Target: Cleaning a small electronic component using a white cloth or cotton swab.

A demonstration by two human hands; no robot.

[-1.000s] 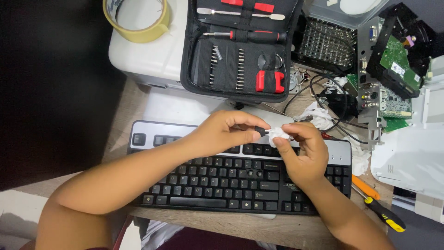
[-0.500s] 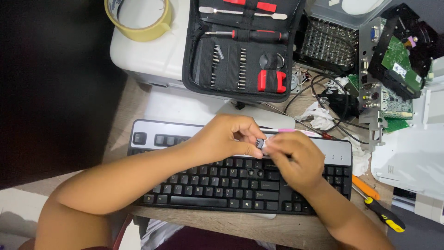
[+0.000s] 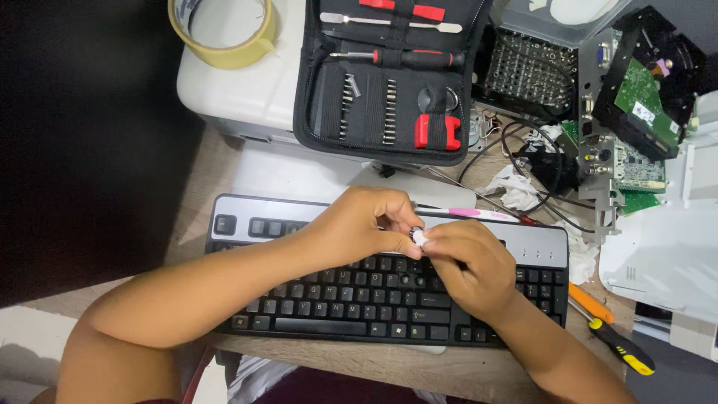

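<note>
both hands, left hand point(image 3: 359, 228) and right hand point(image 3: 467, 265), pinch a small white piece point(image 3: 419, 238) above the keyboard point(image 3: 247, 224).

Both hands — left hand point(image 3: 357, 228), right hand point(image 3: 467, 265) — pinch a small white piece point(image 3: 419, 238), perhaps a keycap, above the black keyboard point(image 3: 336, 295).
</note>
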